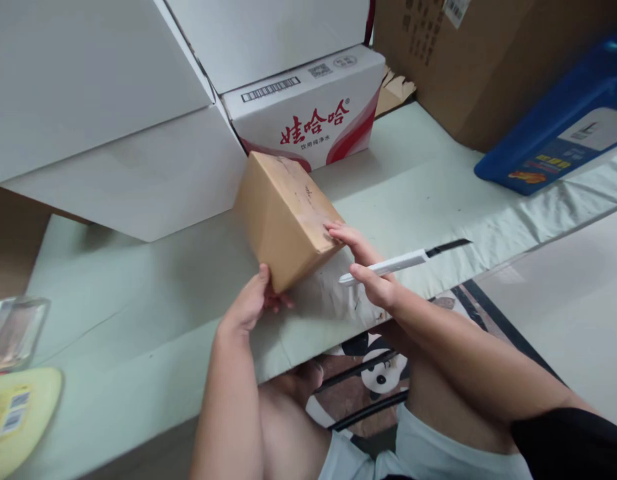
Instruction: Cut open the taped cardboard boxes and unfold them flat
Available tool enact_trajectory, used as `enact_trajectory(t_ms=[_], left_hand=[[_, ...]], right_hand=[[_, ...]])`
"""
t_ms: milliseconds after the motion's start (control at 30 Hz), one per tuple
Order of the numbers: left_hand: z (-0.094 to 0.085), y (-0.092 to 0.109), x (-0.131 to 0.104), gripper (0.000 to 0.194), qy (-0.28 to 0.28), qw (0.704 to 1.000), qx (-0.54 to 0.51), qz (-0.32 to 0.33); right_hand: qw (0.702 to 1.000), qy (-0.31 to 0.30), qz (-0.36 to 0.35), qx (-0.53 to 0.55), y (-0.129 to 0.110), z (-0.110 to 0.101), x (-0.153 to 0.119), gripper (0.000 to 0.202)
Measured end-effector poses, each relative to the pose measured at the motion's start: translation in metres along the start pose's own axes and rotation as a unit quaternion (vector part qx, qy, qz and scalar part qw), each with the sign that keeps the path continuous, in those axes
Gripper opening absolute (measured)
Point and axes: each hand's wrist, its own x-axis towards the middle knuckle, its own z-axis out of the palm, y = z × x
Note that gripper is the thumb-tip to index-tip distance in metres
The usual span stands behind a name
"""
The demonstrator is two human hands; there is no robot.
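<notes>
A small brown cardboard box (pixel 283 220) is tilted on the cloth-covered surface, its taped top turned up and to the right. My left hand (pixel 253 297) grips its lower near corner, thumb on the side and fingers curled underneath. In my right hand (pixel 371 273) lies a white utility knife (pixel 388 265), held between thumb and palm, its dark blade extended and pointing right, away from the box. The fingertips of that same hand rest on the box's right-hand edge.
Behind the box stands a white and red water carton (pixel 308 127), with large white boxes (pixel 103 87) to the left. A big brown carton (pixel 468 73) and a blue jug (pixel 548 133) are at right. A yellow bottle (pixel 28 413) and a clear package (pixel 21 333) sit at left.
</notes>
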Motion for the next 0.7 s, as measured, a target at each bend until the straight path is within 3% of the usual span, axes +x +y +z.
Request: enact_trajectory(t_ms=[100, 167, 233, 300, 333, 367, 400, 433, 467, 533, 633, 700], left_hand=[[0.004, 0.009, -0.01, 0.072, -0.156, 0.978, 0.121, -0.07], [0.001, 0.014, -0.013, 0.058, -0.187, 0.961, 0.186, -0.087], [-0.008, 0.015, -0.012, 0.043, -0.124, 0.967, 0.205, -0.089], [-0.021, 0.013, -0.007, 0.034, 0.032, 0.986, 0.157, -0.045], [-0.027, 0.011, -0.003, 0.03, 0.155, 0.982, 0.102, 0.021], [-0.033, 0.009, 0.0, 0.028, 0.281, 0.953, 0.035, 0.11], [-0.037, 0.007, 0.003, 0.028, 0.349, 0.914, -0.014, 0.204], [-0.04, 0.006, 0.005, 0.033, 0.381, 0.876, -0.047, 0.292], [-0.041, 0.005, 0.008, 0.038, 0.381, 0.847, -0.056, 0.367], [-0.041, 0.003, 0.011, 0.042, 0.331, 0.824, -0.005, 0.459], [-0.036, -0.001, 0.014, 0.038, 0.288, 0.824, 0.081, 0.481], [-0.033, -0.003, 0.017, 0.037, 0.279, 0.832, 0.077, 0.473]], right_hand=[[0.997, 0.078, -0.001, -0.023, 0.0, -0.002, -0.002, 0.045], [0.992, 0.119, 0.015, -0.043, -0.001, -0.003, -0.003, 0.043], [0.991, 0.119, 0.023, -0.054, -0.002, -0.005, -0.003, 0.041], [0.995, 0.087, 0.024, -0.048, -0.004, -0.006, -0.003, 0.038], [0.997, 0.059, 0.02, -0.036, -0.006, -0.006, -0.003, 0.036], [0.999, 0.027, 0.014, -0.024, -0.009, -0.006, -0.003, 0.035], [1.0, -0.007, 0.009, -0.011, -0.012, -0.006, -0.002, 0.034], [0.999, -0.04, 0.006, -0.001, -0.015, -0.005, -0.002, 0.033], [0.998, -0.067, 0.005, 0.007, -0.018, -0.004, -0.002, 0.033], [0.997, -0.078, 0.016, 0.012, -0.023, -0.002, -0.003, 0.029], [0.997, 0.039, 0.06, 0.02, -0.026, -0.001, -0.004, 0.02], [0.985, 0.121, 0.118, 0.017, -0.026, -0.005, -0.005, 0.015]])
